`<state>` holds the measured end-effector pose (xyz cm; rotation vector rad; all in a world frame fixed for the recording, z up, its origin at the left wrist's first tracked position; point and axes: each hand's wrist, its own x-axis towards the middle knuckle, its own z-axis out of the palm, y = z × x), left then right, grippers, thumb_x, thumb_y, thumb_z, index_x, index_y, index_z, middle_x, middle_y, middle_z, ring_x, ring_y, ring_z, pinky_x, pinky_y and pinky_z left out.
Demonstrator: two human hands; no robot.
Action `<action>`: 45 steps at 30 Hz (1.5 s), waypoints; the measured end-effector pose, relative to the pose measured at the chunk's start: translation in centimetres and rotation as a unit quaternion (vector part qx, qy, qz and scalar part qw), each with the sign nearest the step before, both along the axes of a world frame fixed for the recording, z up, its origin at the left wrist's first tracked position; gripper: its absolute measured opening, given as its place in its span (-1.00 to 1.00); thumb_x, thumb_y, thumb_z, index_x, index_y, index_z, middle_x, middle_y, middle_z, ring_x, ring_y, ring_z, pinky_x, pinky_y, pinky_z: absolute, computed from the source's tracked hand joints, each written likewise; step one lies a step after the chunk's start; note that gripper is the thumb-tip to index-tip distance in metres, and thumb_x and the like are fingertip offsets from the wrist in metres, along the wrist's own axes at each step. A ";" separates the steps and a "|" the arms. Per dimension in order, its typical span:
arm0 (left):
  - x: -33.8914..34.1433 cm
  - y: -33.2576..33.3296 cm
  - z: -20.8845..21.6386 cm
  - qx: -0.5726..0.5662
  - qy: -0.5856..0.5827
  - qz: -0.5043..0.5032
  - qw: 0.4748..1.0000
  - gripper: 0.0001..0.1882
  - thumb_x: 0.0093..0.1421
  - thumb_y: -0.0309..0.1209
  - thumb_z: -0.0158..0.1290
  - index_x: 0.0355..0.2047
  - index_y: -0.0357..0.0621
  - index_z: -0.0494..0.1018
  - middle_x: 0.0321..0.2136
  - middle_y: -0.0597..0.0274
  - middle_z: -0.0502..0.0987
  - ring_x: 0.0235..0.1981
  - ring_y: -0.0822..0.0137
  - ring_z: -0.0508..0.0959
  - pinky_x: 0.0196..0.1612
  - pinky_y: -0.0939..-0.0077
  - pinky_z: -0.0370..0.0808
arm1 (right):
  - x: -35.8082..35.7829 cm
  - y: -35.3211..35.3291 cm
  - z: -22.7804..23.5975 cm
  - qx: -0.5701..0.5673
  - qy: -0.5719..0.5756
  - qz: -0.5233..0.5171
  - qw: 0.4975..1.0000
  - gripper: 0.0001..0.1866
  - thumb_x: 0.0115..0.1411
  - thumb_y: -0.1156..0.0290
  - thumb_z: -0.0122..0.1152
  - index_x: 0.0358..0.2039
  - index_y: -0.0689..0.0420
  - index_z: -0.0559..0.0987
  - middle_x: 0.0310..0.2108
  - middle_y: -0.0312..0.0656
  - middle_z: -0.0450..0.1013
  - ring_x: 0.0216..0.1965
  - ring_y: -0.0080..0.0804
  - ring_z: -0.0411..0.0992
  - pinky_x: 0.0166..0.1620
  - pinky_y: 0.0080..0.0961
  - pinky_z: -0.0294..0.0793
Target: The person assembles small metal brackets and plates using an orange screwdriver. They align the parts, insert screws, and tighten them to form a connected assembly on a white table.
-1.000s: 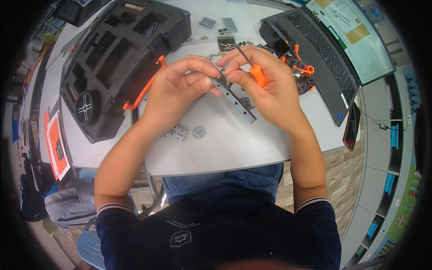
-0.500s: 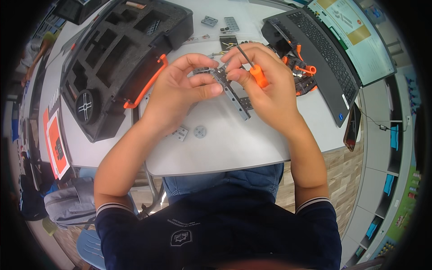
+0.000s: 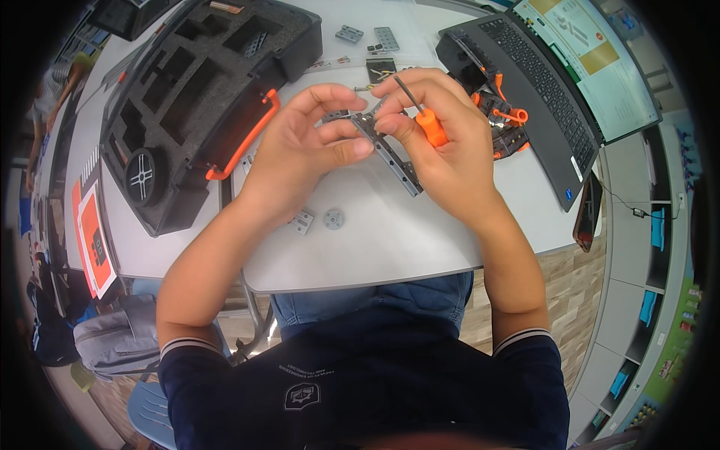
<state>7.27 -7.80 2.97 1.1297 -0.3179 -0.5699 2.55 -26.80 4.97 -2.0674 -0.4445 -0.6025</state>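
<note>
Between my hands, above the white table, is a grey metal frame of perforated beams (image 3: pixel 394 166), one long beam slanting down to the right. My left hand (image 3: pixel 300 139) grips its upper left end between thumb and fingers. The fingertips of my right hand (image 3: pixel 442 127) pinch at the top of the same frame; whatever small part they touch is hidden. Tucked across that hand is a screwdriver (image 3: pixel 431 126) with an orange handle, its dark shaft pointing up and left. Below my left wrist lie a grey perforated plate (image 3: pixel 302 222) and a round grey disc (image 3: pixel 333 219).
A black foam-lined case (image 3: pixel 217 124) with an orange handle stands at left, a black wheel (image 3: pixel 141 178) in it. To the right are an open laptop (image 3: pixel 532 97) and a black-and-orange assembly (image 3: pixel 506 124). Small plates (image 3: pixel 385 39) and screws lie at the back.
The frame has shifted and tilted very slightly, its lower end moving a little to the right. Both hands keep their hold.
</note>
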 end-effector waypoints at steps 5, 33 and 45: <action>-0.2 0.0 0.3 -0.008 0.012 -0.006 1.000 -0.43 0.11 -0.68 0.27 0.10 -0.22 0.31 0.06 0.15 0.39 -0.09 0.41 0.55 0.03 0.48 0.60 | 0.0 0.2 0.1 -0.011 -0.022 -0.006 1.000 -0.92 0.12 0.55 0.35 -0.39 0.22 0.59 -0.16 -0.16 0.57 -0.08 -0.28 0.52 0.00 -0.42 0.45; 0.3 0.3 0.5 -0.029 0.061 0.010 0.998 -0.37 0.16 -0.63 0.23 0.19 -0.17 0.22 0.11 0.15 0.36 -0.01 0.24 0.58 0.10 0.37 0.52 | 0.1 -1.3 0.7 -0.034 0.041 0.049 0.997 -0.68 0.04 0.76 0.25 -0.20 0.19 0.72 0.03 -0.14 0.56 0.02 -0.30 0.53 0.01 -0.46 0.55; 0.8 0.4 0.0 -0.092 -0.013 0.046 0.995 -0.41 0.17 -0.69 0.17 0.17 -0.16 0.23 0.07 0.19 0.34 -0.02 0.32 0.54 0.07 0.44 0.53 | 0.2 -3.6 2.8 0.069 0.152 -0.027 0.986 -0.74 0.08 0.48 0.46 -0.19 0.23 0.70 -0.34 -0.28 0.62 -0.29 -0.62 0.52 -0.21 -0.62 0.49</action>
